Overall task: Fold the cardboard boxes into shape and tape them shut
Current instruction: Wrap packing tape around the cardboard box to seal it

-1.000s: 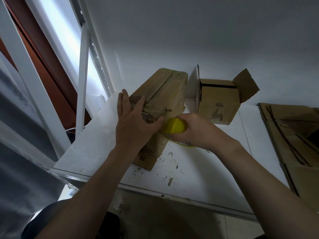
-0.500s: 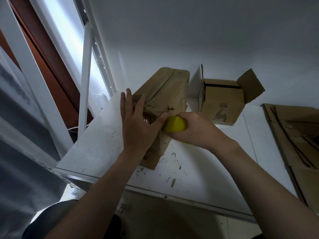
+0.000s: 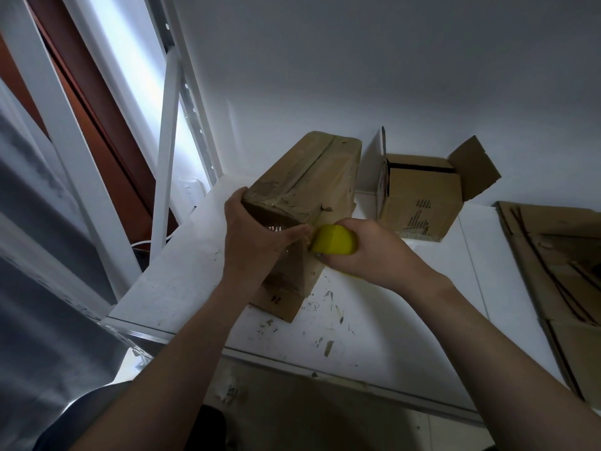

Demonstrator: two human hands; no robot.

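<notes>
The fingers of the left hand curl over the upper left edge of the closed box. The thumb lies straight along the near face, its tip just beside the yellow tape dispenser. The right hand is clenched round the dispenser, which touches the near right edge of the box just under its top. Glossy film shows across the top and near face of the box; the run of tape at the dispenser is too clear to trace.

The closed box stands on the table, left of centre, with its long axis running from near to far. Its near bottom corner carries the printed figure 24. An open box stands farther back and to the right, close to the wall. One of its flaps is upright on the left side and one is angled out to the right. The two boxes are near each other but apart. A flat cardboard stack lies along the right side of the table.

The table surface is white and matt, with scuffs, dark marks and small scraps toward the near edge, which is finished with a pale strip. The wall is plain and light grey. A white shelving upright rises beside the far left corner of the table, in front of a bright window strip and a red-brown frame. Grey cloth fills the near left. The floor below the table edge is dim.
</notes>
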